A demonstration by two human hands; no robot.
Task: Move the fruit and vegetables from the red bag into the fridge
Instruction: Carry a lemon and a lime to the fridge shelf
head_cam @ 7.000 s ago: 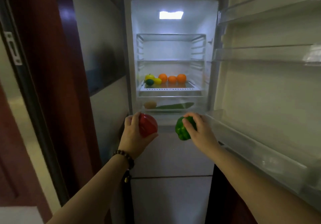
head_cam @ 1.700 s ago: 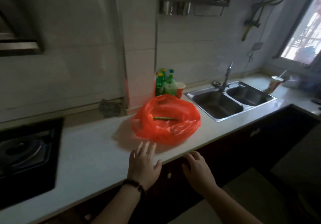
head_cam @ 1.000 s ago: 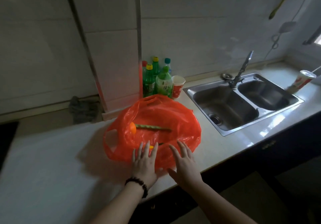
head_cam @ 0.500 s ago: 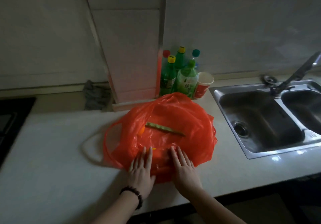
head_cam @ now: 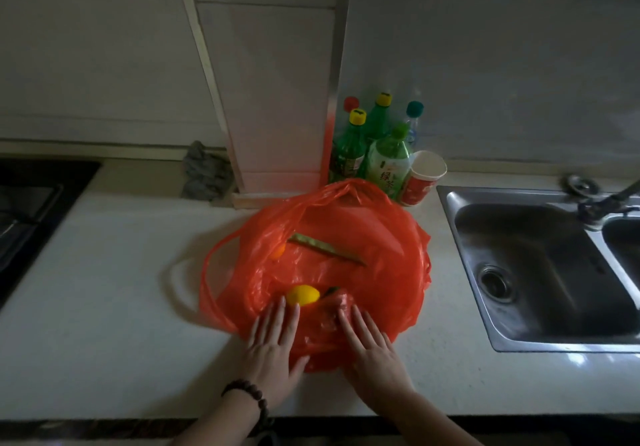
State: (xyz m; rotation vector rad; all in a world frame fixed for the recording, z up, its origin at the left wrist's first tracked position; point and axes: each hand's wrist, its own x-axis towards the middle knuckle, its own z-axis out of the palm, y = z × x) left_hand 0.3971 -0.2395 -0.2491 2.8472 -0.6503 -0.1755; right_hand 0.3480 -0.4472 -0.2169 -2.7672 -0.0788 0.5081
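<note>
White desk beside a steel sink carries the red bag, mouth open. Left hand and right hand lie flat, fingers spread, holding nothing. Picking begins: next, grasp the lemon or green bean pod inside.

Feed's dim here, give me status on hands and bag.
Left hand and right hand open, flat on red bag. Yellow lemon, green bean pod still inside. Nothing blocking.
</note>
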